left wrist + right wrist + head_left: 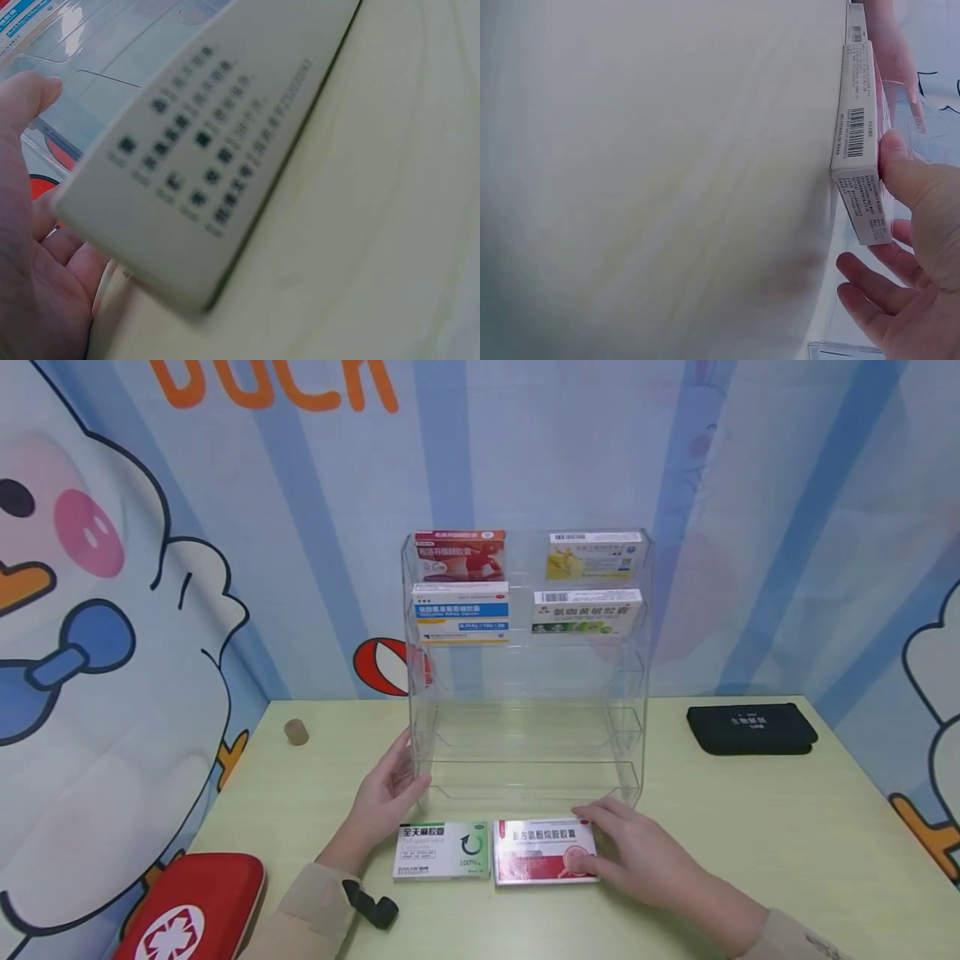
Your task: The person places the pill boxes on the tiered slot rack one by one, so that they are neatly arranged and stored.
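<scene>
My left hand [382, 802] holds the lower left side of a clear plastic display rack [525, 777], thumb in front. On the table before the rack lie two medicine boxes side by side: a white and green box [441, 852] and a white and red box [545, 853]. My right hand [652, 856] pinches the right end of the white and red box, thumb on its printed face and fingers at the far edge. In the right wrist view, the thumb [900, 169] touches that box. The left wrist view shows the white and green box [202, 157] close up.
The rack's upper tiers hold a red box [461, 558], a yellow and white box [594, 558], a blue and white box [461, 614] and a green and white box [587, 614]. Around stand a black pouch [752, 729], a red case [195, 902] and a small brown cylinder [296, 732].
</scene>
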### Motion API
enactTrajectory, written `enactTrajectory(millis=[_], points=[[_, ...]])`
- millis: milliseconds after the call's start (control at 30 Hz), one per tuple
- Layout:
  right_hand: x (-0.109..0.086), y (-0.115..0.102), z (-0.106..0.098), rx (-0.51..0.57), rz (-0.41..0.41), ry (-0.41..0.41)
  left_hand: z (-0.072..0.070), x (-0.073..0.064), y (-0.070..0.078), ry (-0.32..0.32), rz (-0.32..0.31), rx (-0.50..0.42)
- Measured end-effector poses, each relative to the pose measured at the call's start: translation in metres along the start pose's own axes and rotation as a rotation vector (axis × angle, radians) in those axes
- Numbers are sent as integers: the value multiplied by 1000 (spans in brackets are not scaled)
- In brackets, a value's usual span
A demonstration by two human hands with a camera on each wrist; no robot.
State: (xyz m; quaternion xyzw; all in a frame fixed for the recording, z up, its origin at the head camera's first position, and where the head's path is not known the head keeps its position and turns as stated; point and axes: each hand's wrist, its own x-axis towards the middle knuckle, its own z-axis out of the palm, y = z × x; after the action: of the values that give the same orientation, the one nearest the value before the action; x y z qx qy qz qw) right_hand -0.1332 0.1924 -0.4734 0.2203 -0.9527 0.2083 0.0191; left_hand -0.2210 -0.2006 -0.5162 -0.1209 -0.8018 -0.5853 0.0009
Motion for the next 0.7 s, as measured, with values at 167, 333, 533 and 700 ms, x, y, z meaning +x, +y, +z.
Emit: enactTrajectory(millis=[167, 333, 533, 700], points=[[-1, 0, -2, 92, 19, 71, 1, -1, 2, 7, -5, 13], [-2, 4, -2, 314, 18, 121, 1, -1, 2, 15, -17, 19], [-1, 5, -7, 477, 28, 139, 1, -1, 2, 11, -27, 17], [3, 1, -17, 463, 18, 203, 1, -1, 3, 10, -29, 20]])
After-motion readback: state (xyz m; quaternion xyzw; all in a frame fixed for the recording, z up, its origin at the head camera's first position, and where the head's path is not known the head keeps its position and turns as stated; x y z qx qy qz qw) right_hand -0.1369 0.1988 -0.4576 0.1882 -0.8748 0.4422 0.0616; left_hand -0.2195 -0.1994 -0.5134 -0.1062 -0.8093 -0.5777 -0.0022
